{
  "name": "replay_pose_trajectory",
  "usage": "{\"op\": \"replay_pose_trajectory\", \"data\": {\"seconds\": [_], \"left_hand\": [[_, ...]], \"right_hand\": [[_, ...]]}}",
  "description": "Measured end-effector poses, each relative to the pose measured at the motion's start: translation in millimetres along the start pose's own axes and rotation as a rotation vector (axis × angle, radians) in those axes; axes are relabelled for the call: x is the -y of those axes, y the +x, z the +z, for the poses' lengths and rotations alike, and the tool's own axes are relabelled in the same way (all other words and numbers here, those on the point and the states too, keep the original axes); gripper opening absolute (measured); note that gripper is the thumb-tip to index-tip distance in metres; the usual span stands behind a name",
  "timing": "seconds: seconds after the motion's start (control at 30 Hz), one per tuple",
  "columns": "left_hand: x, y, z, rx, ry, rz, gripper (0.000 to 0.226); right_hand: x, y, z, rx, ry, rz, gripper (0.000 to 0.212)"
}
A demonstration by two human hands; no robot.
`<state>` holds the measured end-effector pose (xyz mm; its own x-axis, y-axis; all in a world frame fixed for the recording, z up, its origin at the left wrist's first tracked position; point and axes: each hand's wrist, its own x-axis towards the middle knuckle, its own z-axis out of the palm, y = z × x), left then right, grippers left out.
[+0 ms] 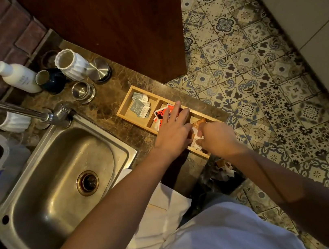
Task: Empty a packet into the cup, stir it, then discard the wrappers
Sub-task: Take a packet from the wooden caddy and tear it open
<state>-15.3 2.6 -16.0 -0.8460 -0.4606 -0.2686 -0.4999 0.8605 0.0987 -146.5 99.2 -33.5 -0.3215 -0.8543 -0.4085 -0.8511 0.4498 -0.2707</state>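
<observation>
A wooden tray (pixel 125 102) with three compartments lies on the brown marble counter. Grey packets (pixel 140 105) fill its far compartment, red and white packets (pixel 161 113) the middle one, orange and white packets (pixel 197 124) the near one. My left hand (pixel 173 131) rests flat over the middle and near compartments, fingers spread, holding nothing I can see. My right hand (pixel 214 138) reaches into the near compartment and pinches an orange and white packet. A dark blue cup (pixel 52 79) stands at the back by the soap bottle.
A steel sink (pixel 46 184) and tap (pixel 18 110) lie to the left. White ribbed cups (pixel 70 63), steel lids (pixel 97 68) and a soap pump bottle (pixel 16 76) crowd the counter's back. A bin with crumpled wrappers (pixel 223 168) sits on the patterned floor below the counter edge.
</observation>
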Motion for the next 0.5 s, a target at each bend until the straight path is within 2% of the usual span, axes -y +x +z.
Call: {"op": "replay_pose_trajectory", "data": {"seconds": [0.23,0.33,0.5], "left_hand": [[2.8,-7.2,-3.4,-0.041,-0.003,0.038,0.032],[7.1,-12.8,-9.0,-0.069,0.012,0.047,0.026],[8.6,-30.1,-19.8,-0.234,-0.131,0.081,0.02]], "right_hand": [[0.1,-1.8,0.6,0.051,0.133,0.033,0.008],[0.0,-5.3,-4.0,0.061,0.274,0.015,0.018],[3.4,-14.3,-36.3,0.047,0.493,-0.077,0.014]]}}
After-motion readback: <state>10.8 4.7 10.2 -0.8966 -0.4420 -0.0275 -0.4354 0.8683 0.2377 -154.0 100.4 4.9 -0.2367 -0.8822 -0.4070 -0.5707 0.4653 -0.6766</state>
